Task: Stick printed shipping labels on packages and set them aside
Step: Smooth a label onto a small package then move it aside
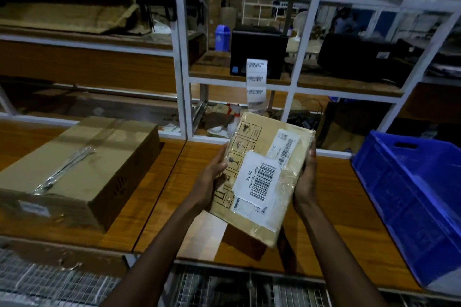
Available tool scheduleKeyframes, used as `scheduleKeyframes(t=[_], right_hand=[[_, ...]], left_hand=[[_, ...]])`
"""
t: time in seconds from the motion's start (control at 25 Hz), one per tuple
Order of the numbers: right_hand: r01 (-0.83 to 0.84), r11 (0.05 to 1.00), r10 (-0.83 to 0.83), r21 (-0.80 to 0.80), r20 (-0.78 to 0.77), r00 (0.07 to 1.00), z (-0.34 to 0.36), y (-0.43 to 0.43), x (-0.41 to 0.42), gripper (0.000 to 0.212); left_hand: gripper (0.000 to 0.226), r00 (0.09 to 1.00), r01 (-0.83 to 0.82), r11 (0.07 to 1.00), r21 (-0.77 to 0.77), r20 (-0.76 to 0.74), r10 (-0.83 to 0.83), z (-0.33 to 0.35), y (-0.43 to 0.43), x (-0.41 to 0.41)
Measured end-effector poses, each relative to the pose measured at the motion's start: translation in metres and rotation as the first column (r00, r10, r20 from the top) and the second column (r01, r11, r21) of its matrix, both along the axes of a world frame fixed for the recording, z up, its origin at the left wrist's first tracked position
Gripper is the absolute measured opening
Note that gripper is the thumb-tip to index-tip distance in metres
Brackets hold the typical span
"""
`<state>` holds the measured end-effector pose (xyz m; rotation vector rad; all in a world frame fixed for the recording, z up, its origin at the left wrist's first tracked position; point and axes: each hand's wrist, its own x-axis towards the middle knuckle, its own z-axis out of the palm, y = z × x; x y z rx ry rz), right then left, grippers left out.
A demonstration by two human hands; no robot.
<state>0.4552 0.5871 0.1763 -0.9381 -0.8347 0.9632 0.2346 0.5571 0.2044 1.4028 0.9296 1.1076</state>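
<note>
Above wooden table (159, 194), left hand (212, 179) and right hand (305, 182) grip the labelled package (264, 177) by its sides.

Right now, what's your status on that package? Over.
Left hand and right hand grip package by its sides, above table. Barcode label on top face. Label strip hangs from printer ahead, unobstructed.

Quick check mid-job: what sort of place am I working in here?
Most likely a warehouse packing station: a black label printer feeding out a strip of barcode labels, white metal shelving, and a taped, barcoded package above the wooden bench.
</note>
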Motion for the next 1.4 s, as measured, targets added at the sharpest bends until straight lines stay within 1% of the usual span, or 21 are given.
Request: scheduleKeyframes(t=[0.12, 0.2, 0.24, 0.32, 0.4, 0.44, 0.48, 0.52, 0.6, 0.64, 0.72, 0.8, 0.88, 0.96, 1.0, 1.08, 1.16, 1.2, 1.24, 1.32, 1.4], right_hand=[[0.004, 0.999, -0.002, 0.053, -0.041, 0.999, 0.0, 0.002, 0.005, 0.097], [0.079, 0.996, -0.079, 0.046, 0.014, 0.997, 0.004, 0.0, 0.007, 0.085], [0.167, 0.986, -0.167, 0.007, 0.128, 0.978, 0.009, -0.002, 0.01, 0.074], [0.358, 0.933, -0.315, -0.042, 0.385, 0.868, 0.019, -0.01, 0.02, 0.048], [0.386, 0.921, -0.293, -0.058, 0.551, 0.782, 0.034, -0.014, 0.03, 0.029], [0.377, 0.923, -0.25, -0.073, 0.632, 0.733, 0.042, -0.014, 0.032, 0.024], [0.332, 0.939, -0.186, -0.084, 0.691, 0.699, 0.046, -0.011, 0.034, 0.026], [0.243, 0.965, -0.098, -0.1, 0.72, 0.686, 0.047, -0.007, 0.035, 0.037], [0.052, 0.988, 0.068, -0.146, 0.711, 0.7, 0.042, -0.002, 0.037, 0.062], [0.027, 0.985, 0.101, -0.172, 0.689, 0.718, 0.037, 0.001, 0.038, 0.071], [0.114, 0.967, 0.063, -0.229, 0.646, 0.761, 0.029, 0.003, 0.04, 0.09], [0.269, 0.909, 0.018, -0.319, 0.674, 0.739, 0.019, -0.001, 0.04, 0.095], [0.335, 0.863, 0.005, -0.378, 0.669, 0.743, 0.003, -0.008, 0.038, 0.094], [0.237, 0.898, -0.004, -0.372, 0.53, 0.848, 0.0, -0.011, 0.033, 0.097], [0.181, 0.926, -0.001, -0.33, 0.477, 0.879, 0.003, -0.008, 0.032, 0.094], [0.129, 0.966, 0.01, -0.223, 0.532, 0.847, 0.011, 0.002, 0.032, 0.084], [0.19, 0.965, -0.02, -0.183, 0.667, 0.744, 0.015, 0.01, 0.035, 0.089], [0.235, 0.955, -0.031, -0.18, 0.73, 0.683, 0.014, 0.013, 0.037, 0.092], [0.263, 0.95, -0.027, -0.171, 0.789, 0.613, 0.014, 0.014, 0.038, 0.094], [0.289, 0.946, -0.014, -0.146, 0.873, 0.488, 0.009, 0.013, 0.039, 0.095], [0.313, 0.945, -0.058, -0.095, 0.893, 0.446, 0.007, 0.007, 0.041, 0.096]], left_hand=[[0.05, 0.999, 0.038, 0.999, 0.008, -0.012, -0.037, 0.006, -0.001, 0.009], [0.05, 0.994, 0.019, 0.999, 0.029, -0.105, -0.016, 0.01, -0.001, 0.013], [0.05, 0.979, -0.031, 0.995, 0.091, -0.197, 0.049, 0.012, 0.0, 0.015], [0.047, 0.92, -0.166, 0.965, 0.203, -0.321, 0.226, 0.017, 0.01, 0.016], [0.058, 0.834, -0.262, 0.925, 0.276, -0.417, 0.361, 0.022, 0.026, 0.019], [0.067, 0.75, -0.283, 0.889, 0.36, -0.494, 0.439, 0.023, 0.037, 0.023], [0.075, 0.683, -0.271, 0.853, 0.446, -0.536, 0.497, 0.027, 0.048, 0.028], [0.08, 0.659, -0.222, 0.819, 0.53, -0.537, 0.527, 0.032, 0.059, 0.033], [0.079, 0.713, -0.061, 0.806, 0.589, -0.539, 0.447, 0.043, 0.084, 0.039], [0.075, 0.736, -0.02, 0.824, 0.567, -0.549, 0.396, 0.049, 0.094, 0.041], [0.066, 0.725, -0.037, 0.859, 0.51, -0.578, 0.374, 0.046, 0.12, 0.044], [0.061, 0.695, -0.142, 0.889, 0.436, -0.595, 0.403, 0.049, 0.136, 0.054], [0.056, 0.533, -0.245, 0.878, 0.411, -0.699, 0.476, 0.056, 0.147, 0.059], [0.052, 0.334, -0.235, 0.864, 0.445, -0.798, 0.502, 0.059, 0.151, 0.045], [0.051, 0.286, -0.178, 0.881, 0.438, -0.834, 0.472, 0.056, 0.15, 0.035], [0.055, 0.306, -0.085, 0.942, 0.326, -0.891, 0.336, 0.04, 0.139, 0.017], [0.066, 0.44, -0.089, 0.977, 0.193, -0.873, 0.213, 0.015, 0.114, 0.013], [0.072, 0.513, -0.093, 0.978, 0.185, -0.833, 0.207, 0.006, 0.099, 0.015], [0.08, 0.556, -0.097, 0.971, 0.22, -0.797, 0.236, -0.002, 0.085, 0.018], [0.09, 0.57, -0.102, 0.933, 0.345, -0.748, 0.339, -0.012, 0.069, 0.021], [0.088, 0.577, -0.127, 0.885, 0.448, -0.692, 0.433, -0.015, 0.06, 0.024]])
